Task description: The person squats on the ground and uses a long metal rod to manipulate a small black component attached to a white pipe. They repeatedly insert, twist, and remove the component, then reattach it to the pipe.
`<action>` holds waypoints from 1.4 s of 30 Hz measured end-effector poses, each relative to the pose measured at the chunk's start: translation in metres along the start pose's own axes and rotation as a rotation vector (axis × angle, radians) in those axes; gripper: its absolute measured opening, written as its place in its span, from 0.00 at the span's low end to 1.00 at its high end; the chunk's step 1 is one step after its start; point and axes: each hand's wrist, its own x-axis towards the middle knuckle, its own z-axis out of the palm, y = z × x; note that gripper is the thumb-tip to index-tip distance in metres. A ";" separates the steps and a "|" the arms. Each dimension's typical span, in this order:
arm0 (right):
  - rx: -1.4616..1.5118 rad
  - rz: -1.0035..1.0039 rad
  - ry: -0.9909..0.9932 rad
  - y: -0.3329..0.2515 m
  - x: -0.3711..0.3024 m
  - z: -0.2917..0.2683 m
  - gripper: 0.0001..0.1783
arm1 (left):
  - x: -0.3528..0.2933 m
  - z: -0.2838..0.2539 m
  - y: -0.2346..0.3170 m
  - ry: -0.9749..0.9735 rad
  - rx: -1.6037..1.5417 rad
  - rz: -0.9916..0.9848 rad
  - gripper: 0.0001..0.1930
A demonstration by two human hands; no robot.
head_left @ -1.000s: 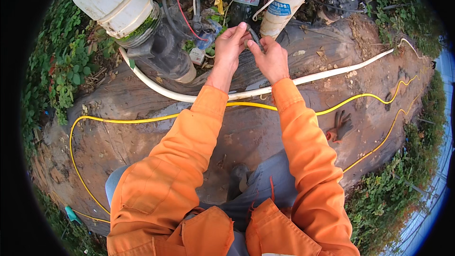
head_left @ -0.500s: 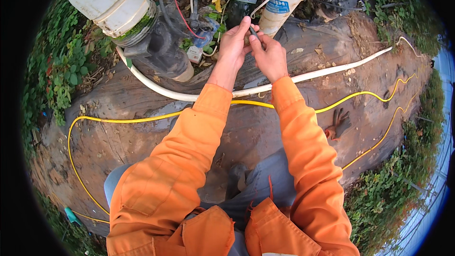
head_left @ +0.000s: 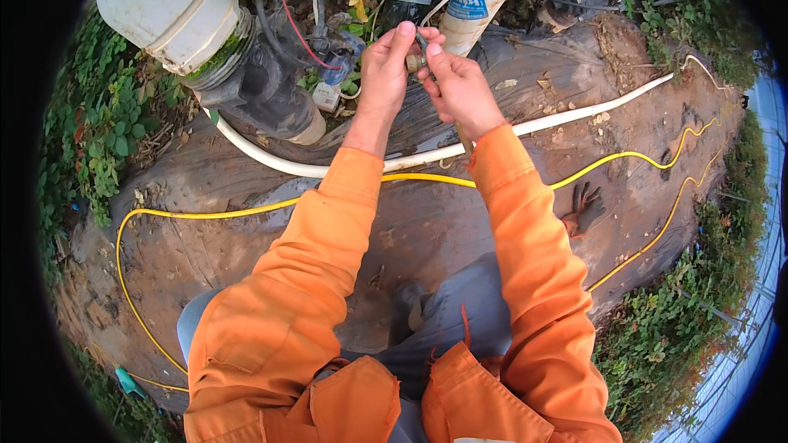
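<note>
Both hands meet at the top centre, in front of a dark bottle (head_left: 401, 11) with a red and white label. My left hand (head_left: 384, 70) is closed, its thumb and fingers pinching a small dark, thin piece (head_left: 422, 43). My right hand (head_left: 461, 89) closes on the same piece from the other side, thumb pointing up. A small brassy bit shows between the palms; the fingers hide most of it, so its kind cannot be made out. Just beyond the right hand stands a thick off-white pipe (head_left: 469, 20) with a blue label.
A large white plastic canister (head_left: 168, 12) on a black fitting (head_left: 254, 90) stands at the upper left, near red and grey wires. A white hose (head_left: 558, 121) and a yellow hose (head_left: 205, 215) cross the dark ground sheet. A dark glove (head_left: 584, 209) lies right. Plants line both sides.
The view has shifted slightly, moving the surroundings left. Both hands remain together; the right hand's fingers have turned and spread a little around the small piece, and the brassy bit shows more clearly.
</note>
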 end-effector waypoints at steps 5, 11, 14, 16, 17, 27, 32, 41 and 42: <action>-0.495 -0.386 0.415 0.006 -0.002 0.016 0.21 | 0.000 0.016 0.002 0.233 -0.046 -0.309 0.22; -0.614 -0.350 0.455 0.008 0.000 0.023 0.17 | 0.008 0.021 0.001 0.421 -0.032 -0.345 0.21; -0.533 -0.292 0.405 0.001 -0.003 0.023 0.17 | 0.009 0.023 -0.004 0.478 -0.126 -0.273 0.20; -0.471 -0.304 0.348 -0.001 -0.003 0.020 0.17 | 0.007 0.024 -0.006 0.427 -0.131 -0.174 0.20; -0.433 -0.337 0.313 -0.001 -0.001 0.014 0.19 | 0.007 0.025 -0.007 0.400 -0.135 -0.126 0.19; 0.307 0.139 -0.205 -0.027 -0.015 -0.015 0.26 | 0.000 0.014 0.019 0.111 0.490 0.295 0.16; -0.414 -0.437 0.315 -0.011 -0.002 -0.013 0.24 | 0.013 0.017 0.018 0.032 0.417 -0.123 0.24; -0.469 -0.390 0.317 0.000 -0.002 0.007 0.22 | 0.021 0.015 -0.005 0.293 0.623 -0.056 0.27; -0.441 -0.408 0.287 0.002 0.000 0.004 0.22 | 0.019 0.016 -0.005 0.302 0.632 -0.023 0.27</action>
